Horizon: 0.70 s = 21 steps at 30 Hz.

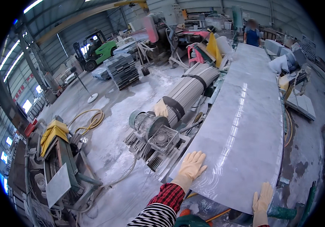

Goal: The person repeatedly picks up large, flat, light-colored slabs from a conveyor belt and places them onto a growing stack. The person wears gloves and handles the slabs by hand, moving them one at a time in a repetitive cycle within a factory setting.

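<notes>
A long, smooth grey slab (234, 151) stretches away from me, its surface reflecting a row of lights. My left hand (193, 165), in a cream rubber glove, lies flat on the slab's near left part with its fingers stretched out. At the near right corner my right hand (262, 199), gloved alike, rests along the slab's edge, fingers straight. Neither hand grips anything. What supports the slab is mostly hidden beneath it; a green metal tube (282, 212) shows by the right hand.
Left of the slab stand a dusty motor (147, 123) and a strapped grey roll (192, 87) with a loose glove (161, 108) on it. A yellow hose (94, 120) coils on the wet floor. Farther off are stacked slabs (121, 70), a green forklift (98, 53) and a person (252, 36).
</notes>
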Tool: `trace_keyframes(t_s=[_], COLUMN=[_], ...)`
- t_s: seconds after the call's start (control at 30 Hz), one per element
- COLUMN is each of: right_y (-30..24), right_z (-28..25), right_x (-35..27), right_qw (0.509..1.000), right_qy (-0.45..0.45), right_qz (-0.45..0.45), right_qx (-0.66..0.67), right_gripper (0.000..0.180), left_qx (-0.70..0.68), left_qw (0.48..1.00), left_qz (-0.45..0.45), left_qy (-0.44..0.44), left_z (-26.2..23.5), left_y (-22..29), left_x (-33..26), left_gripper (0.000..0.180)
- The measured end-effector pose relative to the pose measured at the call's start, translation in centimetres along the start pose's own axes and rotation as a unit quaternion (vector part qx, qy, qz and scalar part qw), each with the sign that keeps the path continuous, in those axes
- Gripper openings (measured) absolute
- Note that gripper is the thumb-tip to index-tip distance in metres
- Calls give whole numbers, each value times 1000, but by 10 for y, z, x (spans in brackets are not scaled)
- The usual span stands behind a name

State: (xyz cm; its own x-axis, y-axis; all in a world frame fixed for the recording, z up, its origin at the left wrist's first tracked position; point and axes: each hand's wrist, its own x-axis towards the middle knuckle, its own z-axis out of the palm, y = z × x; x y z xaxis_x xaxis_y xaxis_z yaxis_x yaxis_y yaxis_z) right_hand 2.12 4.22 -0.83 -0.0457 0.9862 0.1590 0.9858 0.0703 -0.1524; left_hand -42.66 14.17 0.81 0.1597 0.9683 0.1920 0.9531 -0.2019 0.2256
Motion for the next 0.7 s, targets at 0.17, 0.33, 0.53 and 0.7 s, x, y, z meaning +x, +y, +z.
trace_keyframes(t_s=[0.17, 0.33, 0.53, 0.7], right_y=[2, 2, 1, 11], right_z=[3, 4, 6, 17], right_x=[-3, -4, -5, -7], right_qw=[999, 999, 998, 994], right_qy=[22, 17, 32, 75], right_qz=[-19, -23, -38, -68], right_qx=[-16, -21, -29, -37], right_gripper=[73, 71, 66, 63], left_qx=[-2, -5, -8, -15], left_qw=[1000, 1000, 1000, 1000], left_qz=[-4, -2, 14, 24], left_qy=[-14, -23, -8, 3], left_z=[-9, -7, -12, -13], left_y=[5, 2, -1, 1], left_x=[-2, -5, -8, -8], left_gripper=[65, 68, 75, 83])
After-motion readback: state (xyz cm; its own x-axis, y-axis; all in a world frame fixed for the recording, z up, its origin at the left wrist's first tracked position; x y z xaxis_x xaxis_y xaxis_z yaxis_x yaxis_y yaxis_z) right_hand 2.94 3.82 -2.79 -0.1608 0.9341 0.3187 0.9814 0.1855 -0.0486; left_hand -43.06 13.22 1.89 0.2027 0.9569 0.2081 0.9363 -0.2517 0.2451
